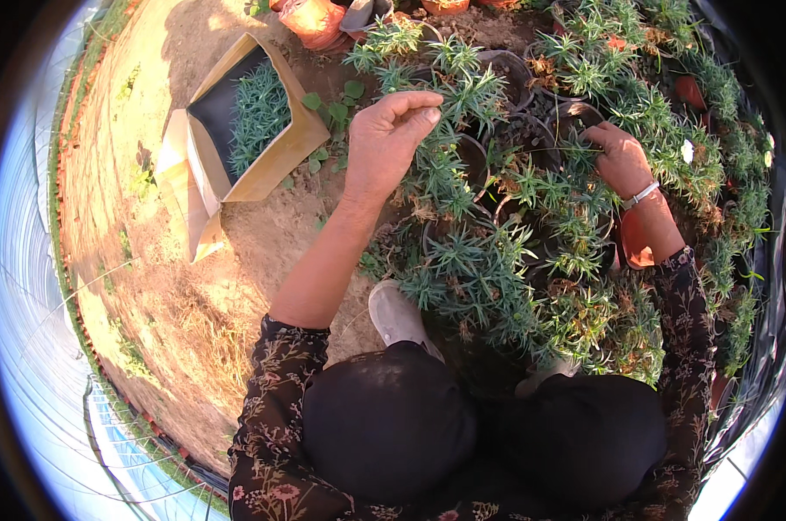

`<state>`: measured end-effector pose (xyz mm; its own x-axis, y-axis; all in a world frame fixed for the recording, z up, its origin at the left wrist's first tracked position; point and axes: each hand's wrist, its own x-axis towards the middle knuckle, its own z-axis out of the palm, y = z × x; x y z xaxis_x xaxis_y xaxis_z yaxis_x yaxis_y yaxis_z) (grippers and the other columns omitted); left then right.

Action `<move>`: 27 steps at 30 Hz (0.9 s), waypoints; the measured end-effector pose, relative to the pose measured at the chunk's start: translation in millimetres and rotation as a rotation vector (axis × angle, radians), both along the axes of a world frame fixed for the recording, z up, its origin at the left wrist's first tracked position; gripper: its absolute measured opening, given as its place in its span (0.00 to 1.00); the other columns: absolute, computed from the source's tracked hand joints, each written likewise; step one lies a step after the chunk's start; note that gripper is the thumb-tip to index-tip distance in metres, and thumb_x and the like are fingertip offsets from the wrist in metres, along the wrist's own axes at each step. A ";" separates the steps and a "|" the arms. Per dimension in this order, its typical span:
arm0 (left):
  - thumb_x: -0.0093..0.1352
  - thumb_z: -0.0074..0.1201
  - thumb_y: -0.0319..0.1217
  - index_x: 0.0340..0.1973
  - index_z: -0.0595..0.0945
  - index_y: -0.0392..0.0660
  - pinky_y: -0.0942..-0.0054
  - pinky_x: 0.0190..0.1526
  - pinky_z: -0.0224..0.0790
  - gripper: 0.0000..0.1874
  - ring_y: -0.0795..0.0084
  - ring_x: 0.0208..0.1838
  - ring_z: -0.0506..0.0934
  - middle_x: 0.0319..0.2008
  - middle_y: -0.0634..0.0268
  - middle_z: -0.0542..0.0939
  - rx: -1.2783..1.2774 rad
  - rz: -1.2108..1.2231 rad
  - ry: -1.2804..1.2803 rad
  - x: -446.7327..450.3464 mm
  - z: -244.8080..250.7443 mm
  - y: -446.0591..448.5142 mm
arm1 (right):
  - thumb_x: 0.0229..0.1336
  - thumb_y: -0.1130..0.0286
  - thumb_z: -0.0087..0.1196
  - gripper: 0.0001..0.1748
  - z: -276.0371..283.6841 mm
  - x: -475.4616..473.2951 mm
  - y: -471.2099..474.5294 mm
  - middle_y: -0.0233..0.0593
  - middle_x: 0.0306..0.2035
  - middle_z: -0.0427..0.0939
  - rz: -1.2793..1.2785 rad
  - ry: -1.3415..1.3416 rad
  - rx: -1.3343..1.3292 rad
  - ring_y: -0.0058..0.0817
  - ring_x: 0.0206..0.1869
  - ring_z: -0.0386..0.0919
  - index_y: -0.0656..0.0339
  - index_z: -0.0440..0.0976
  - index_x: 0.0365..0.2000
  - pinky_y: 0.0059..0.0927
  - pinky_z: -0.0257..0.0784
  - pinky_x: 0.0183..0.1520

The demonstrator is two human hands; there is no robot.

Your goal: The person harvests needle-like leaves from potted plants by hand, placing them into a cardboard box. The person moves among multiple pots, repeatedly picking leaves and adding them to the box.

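My left hand (390,140) hovers above the potted plants, thumb and forefinger pressed together. Nothing shows between those fingertips. Over the pots to the right, my right hand (618,159) has its fingers curled on a narrow-leaved shoot (577,151); the fingertips are partly hidden. A light bangle circles the right wrist. Below and between the hands grow bushy plants (478,267) with spiky grey-green leaves, some of them dried brown. Left of my left hand, an open cardboard box (272,166) with a dark lining holds many green leafy shoots (259,117).
Dark plastic pots (507,75) stand close together among the foliage. Reddish pots (311,23) lie at the top, and another reddish pot (637,241) sits under my right forearm. Bare soil (263,273) stretches left. My shoe (396,312) is beside the plants; black sheeting (774,260) edges the right.
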<state>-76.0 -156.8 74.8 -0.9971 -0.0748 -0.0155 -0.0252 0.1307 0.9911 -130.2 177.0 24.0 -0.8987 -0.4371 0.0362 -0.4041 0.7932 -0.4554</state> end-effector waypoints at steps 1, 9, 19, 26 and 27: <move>0.65 0.57 0.24 0.40 0.83 0.39 0.82 0.35 0.68 0.09 0.85 0.32 0.74 0.30 0.70 0.81 0.011 0.012 -0.019 -0.7 1.0 -2.2 | 0.44 0.78 0.52 0.14 7.7 -3.3 -7.1 0.40 0.36 0.76 0.041 0.067 0.089 0.44 0.38 0.76 0.55 0.77 0.35 0.39 0.72 0.40; 0.64 0.57 0.26 0.40 0.83 0.39 0.82 0.32 0.65 0.09 0.85 0.29 0.71 0.26 0.73 0.78 0.044 0.150 0.079 -12.7 1.3 -14.4 | 0.49 0.66 0.57 0.09 33.9 -27.8 -105.2 0.39 0.27 0.76 0.222 -0.019 -0.172 0.37 0.31 0.77 0.58 0.77 0.31 0.35 0.73 0.36; 0.66 0.56 0.26 0.44 0.81 0.37 0.79 0.36 0.73 0.11 0.77 0.37 0.79 0.38 0.61 0.82 0.307 0.411 -0.112 -12.1 -30.6 -66.7 | 0.52 0.65 0.57 0.12 48.7 -55.0 -156.4 0.38 0.32 0.80 -0.031 -0.042 -0.368 0.35 0.33 0.79 0.57 0.79 0.36 0.32 0.73 0.39; 0.66 0.56 0.27 0.43 0.81 0.38 0.79 0.36 0.73 0.11 0.77 0.37 0.79 0.38 0.62 0.83 0.322 0.402 -0.244 -2.0 -63.4 -81.5 | 0.52 0.69 0.56 0.09 22.9 -28.3 -153.3 0.37 0.34 0.78 0.235 0.104 -0.165 0.39 0.36 0.78 0.57 0.79 0.36 0.35 0.74 0.40; 0.66 0.56 0.27 0.43 0.81 0.38 0.79 0.36 0.72 0.11 0.77 0.36 0.79 0.37 0.62 0.83 0.319 0.391 -0.254 -1.2 -64.7 -83.0 | 0.52 0.69 0.56 0.09 24.1 -28.3 -154.5 0.37 0.33 0.78 0.254 0.145 -0.153 0.39 0.36 0.78 0.57 0.79 0.36 0.35 0.74 0.40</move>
<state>-77.2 -239.8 10.1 -0.8581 -0.3901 -0.3338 -0.2545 -0.2415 0.9364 -158.6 22.5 48.2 -0.7425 -0.6261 0.2382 -0.6496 0.5860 -0.4844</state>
